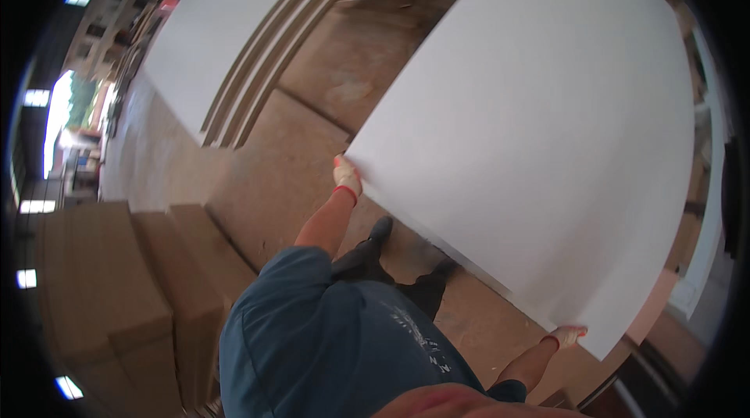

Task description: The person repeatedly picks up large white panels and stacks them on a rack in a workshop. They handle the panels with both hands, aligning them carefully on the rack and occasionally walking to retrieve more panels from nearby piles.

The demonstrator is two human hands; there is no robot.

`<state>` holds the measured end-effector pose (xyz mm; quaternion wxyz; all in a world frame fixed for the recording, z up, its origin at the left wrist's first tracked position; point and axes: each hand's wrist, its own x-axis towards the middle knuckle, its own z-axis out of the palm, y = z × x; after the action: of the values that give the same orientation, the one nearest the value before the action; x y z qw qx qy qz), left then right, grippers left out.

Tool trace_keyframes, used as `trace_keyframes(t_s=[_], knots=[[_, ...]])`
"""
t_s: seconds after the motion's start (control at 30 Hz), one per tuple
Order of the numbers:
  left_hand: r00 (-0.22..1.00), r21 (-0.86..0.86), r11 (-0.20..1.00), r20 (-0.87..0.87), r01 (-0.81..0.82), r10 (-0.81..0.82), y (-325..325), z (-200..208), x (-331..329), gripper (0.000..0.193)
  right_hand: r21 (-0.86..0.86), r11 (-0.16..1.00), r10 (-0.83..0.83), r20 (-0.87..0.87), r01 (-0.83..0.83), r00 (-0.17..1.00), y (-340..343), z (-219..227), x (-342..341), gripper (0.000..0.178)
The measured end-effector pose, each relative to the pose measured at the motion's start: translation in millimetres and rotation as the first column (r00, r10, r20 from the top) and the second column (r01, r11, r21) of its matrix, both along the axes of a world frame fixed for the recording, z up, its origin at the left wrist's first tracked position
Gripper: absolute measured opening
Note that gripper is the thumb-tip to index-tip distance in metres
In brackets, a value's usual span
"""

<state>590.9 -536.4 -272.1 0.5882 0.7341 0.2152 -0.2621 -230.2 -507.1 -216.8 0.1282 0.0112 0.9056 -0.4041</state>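
Observation:
A large white board [539, 137] stretches out in front of me and fills the right half of the view. My left hand [347, 176], in a pale work glove with a red cuff and reddish fingertips, is closed on the board's near left corner. Toward the near right corner, my right hand [568, 336], gloved the same way, grips the same near edge. Both arms are spread wide. The fingers under the board are hidden.
To the far left lies a stack of white boards [226, 27] with brown edges showing. Tall brown cardboard boxes [101, 277] stand at my left. Beneath my feet is a stained brown floor [266, 176]. White framework [703, 246] lines the right side.

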Motion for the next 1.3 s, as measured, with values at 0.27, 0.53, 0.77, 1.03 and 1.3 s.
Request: trace_keyframes(t_s=[0.27,0.53,0.77,1.03,1.3], knots=[[0.884,-0.112,0.994,0.466,0.016,0.038,169,186,165,0.035,-0.293,0.926,0.357,0.483,-0.236,0.800,48,24,39,0.068],[0.863,0.574,0.741,0.114,0.348,-0.493,145,405,324,0.063,-0.281,0.818,0.470,0.830,-0.502,0.301,57,47,281,0.095],[0.894,0.455,0.787,-0.046,0.417,-0.447,95,411,323,0.048,-0.425,0.435,0.591,0.800,-0.794,-0.104,-3,91,483,0.074],[0.744,-0.018,0.751,-0.122,0.660,-0.657,75,370,219,0.061,-0.870,0.031,0.625,0.402,-0.493,-0.669,-72,207,750,0.064],[0.692,-0.565,0.530,0.106,0.633,-0.714,42,306,173,0.056,-0.939,0.145,0.505,0.342,-0.312,-0.793,-113,247,892,0.053]])
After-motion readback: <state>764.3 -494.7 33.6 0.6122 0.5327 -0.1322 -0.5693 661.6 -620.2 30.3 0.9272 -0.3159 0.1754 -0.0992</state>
